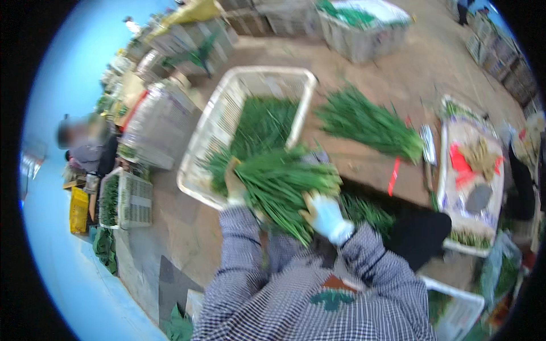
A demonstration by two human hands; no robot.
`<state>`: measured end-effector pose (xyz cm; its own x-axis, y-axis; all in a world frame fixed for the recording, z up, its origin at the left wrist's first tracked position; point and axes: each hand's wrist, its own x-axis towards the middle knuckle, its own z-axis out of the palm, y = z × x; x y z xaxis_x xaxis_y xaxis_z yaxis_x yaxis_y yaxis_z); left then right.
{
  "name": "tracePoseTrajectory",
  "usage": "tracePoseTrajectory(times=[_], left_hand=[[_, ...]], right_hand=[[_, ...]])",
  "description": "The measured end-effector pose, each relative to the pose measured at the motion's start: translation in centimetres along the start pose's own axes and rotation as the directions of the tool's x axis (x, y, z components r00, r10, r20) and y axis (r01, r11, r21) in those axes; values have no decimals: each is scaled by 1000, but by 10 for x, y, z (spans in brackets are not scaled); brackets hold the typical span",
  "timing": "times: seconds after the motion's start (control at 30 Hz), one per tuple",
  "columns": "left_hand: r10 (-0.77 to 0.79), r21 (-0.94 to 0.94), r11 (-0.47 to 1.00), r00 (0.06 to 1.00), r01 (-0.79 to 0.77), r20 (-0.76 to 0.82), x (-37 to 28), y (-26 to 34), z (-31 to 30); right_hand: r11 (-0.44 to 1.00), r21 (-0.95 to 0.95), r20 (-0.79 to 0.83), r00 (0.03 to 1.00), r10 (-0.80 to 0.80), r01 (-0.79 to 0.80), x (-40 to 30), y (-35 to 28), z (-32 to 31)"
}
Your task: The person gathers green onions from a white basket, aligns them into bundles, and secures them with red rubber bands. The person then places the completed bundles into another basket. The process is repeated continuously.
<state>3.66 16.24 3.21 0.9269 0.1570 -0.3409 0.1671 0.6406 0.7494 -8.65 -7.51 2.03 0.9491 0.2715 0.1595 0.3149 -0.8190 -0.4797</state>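
A large loose bunch of green chives [286,174] lies across my two hands, above the near edge of a white plastic crate [204,140]. My left hand [235,183] grips its leafy side. At the pale stem end, my right hand [322,213], in a light glove, has its fingers around the stalks; some stalks droop between the hands. More long green leaves [266,123] fill part of the crate. To the right, a second bunch of chives [371,123] rests on a brown surface, its cut ends beside a broad-bladed knife [428,145].
A red strip [394,175] lies below the second bunch. At right is a white crate [443,187] topped with a cloth and a brown glove. Crates [362,38] stand at the back. A person [91,149] sits at left near a crate of greens [126,198].
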Motion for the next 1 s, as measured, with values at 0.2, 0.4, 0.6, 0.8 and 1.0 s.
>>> tracePoseTrajectory(times=[0.2, 0.4, 0.6, 0.8, 1.0], left_hand=[[109, -169, 983, 971, -73, 214, 8, 15, 5], [129, -101, 988, 987, -119, 92, -1, 5, 54], [171, -51, 984, 983, -168, 63, 2, 3, 39], [142, -161, 979, 983, -123, 113, 12, 0, 5], [161, -167, 973, 987, -158, 3, 4, -3, -5]], right_hand=[[915, 379, -361, 933, 9, 138, -18, -9, -13], [632, 775, -238, 935, 261, 21, -23, 9, -32], [977, -103, -368, 906, -211, 185, -30, -2, -55], [904, -212, -475, 770, -427, 370, -33, -3, -41], [943, -175, -463, 822, -332, 283, -24, -5, -32]])
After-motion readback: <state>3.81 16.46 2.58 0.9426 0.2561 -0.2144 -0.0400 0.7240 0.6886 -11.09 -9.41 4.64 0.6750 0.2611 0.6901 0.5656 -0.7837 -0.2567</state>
